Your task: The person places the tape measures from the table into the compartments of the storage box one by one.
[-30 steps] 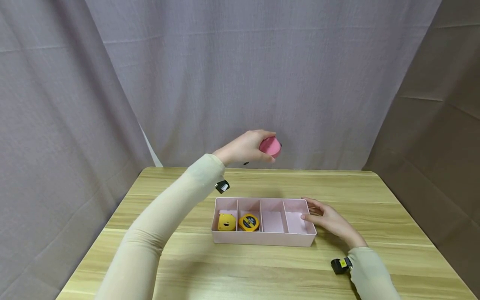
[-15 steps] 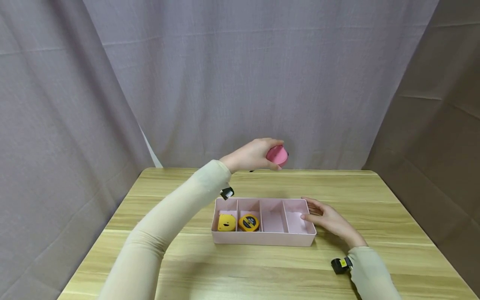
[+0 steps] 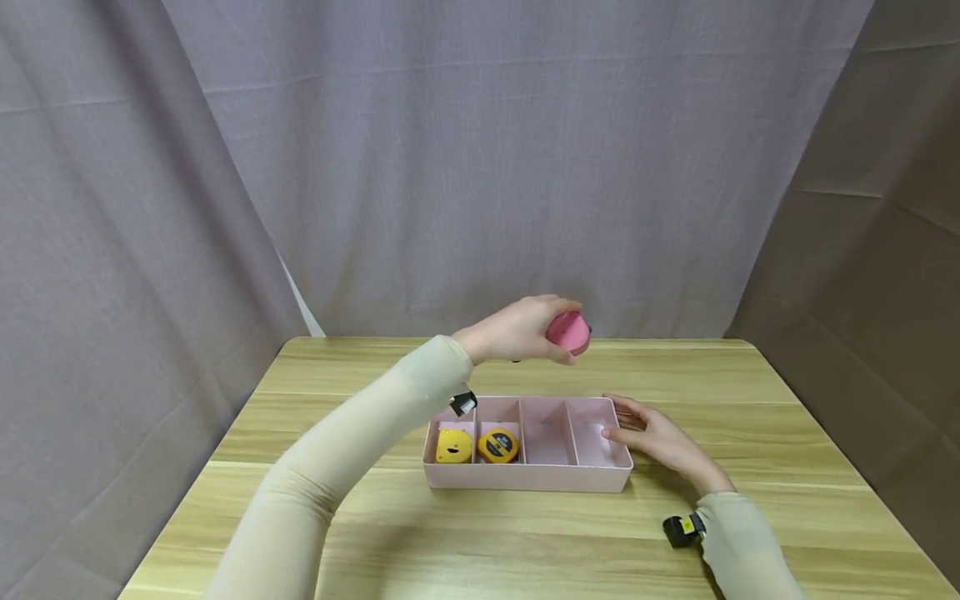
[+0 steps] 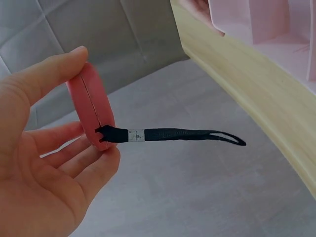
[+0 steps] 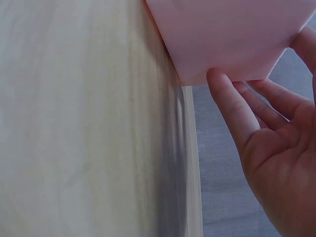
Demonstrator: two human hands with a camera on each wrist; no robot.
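Pink tray [image 3: 525,479]: 2 yellow tape measures [image 3: 476,445] in left compartments. Left hand [image 3: 517,331] pinches pink tape measure [image 3: 568,332]; right hand [image 3: 660,442] spread against tray.

A pale wooden table [image 3: 360,533] with visible grain and a soft satin sheen. A smooth, matt pink plastic tray [image 3: 525,477]. A round pink tape measure [image 4: 91,111], smooth plastic, with a black woven strap [image 4: 190,134]. Behind, matt grey woven cloth [image 3: 480,167].
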